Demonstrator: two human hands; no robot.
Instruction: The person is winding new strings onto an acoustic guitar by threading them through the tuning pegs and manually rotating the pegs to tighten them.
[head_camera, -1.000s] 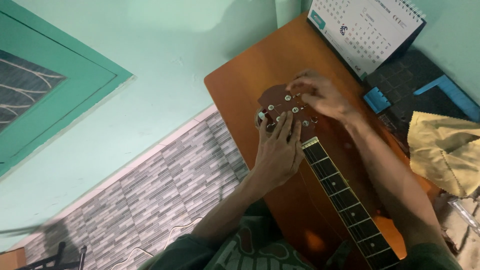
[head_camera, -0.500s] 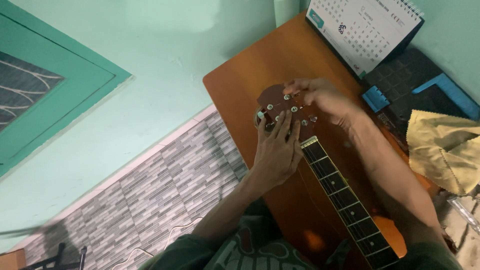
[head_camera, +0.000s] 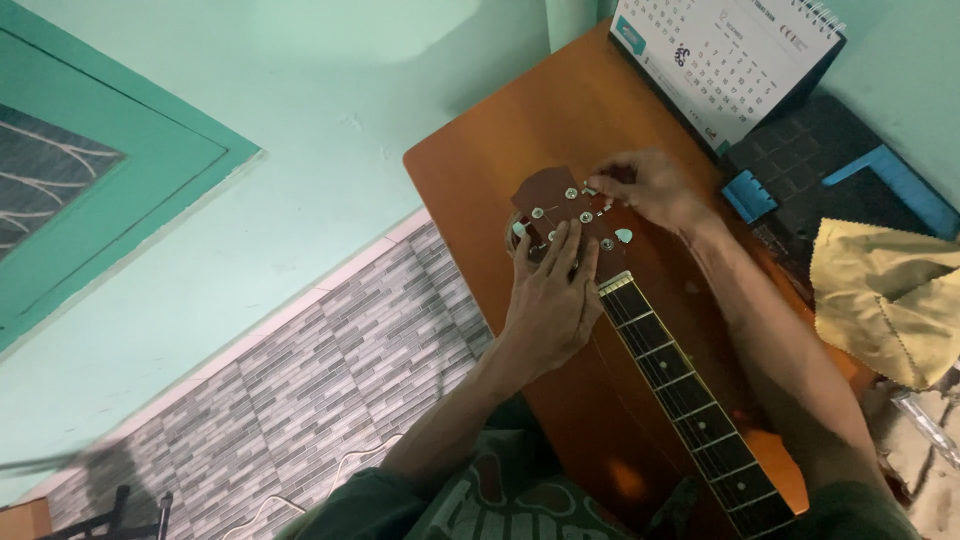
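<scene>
A guitar lies on a brown wooden table (head_camera: 500, 140), its dark brown headstock (head_camera: 548, 190) pointing away from me and its fretted neck (head_camera: 680, 385) running toward my lap. My left hand (head_camera: 552, 300) lies flat over the lower headstock and nut, fingers spread and pressing it down. My right hand (head_camera: 645, 187) pinches a small silver tuning peg at the headstock's right edge. Several round metal tuner posts show between the two hands.
A desk calendar (head_camera: 725, 55) stands at the table's far right corner. A black mat (head_camera: 810, 150), blue plastic pieces (head_camera: 748, 195) and a yellow cloth (head_camera: 890, 295) lie to the right. A pale green wall, green door frame and grey tiled floor (head_camera: 330, 380) are left.
My right hand has slid from on top of the headstock out to its right edge and now grips a tuning peg. My left hand has barely moved.
</scene>
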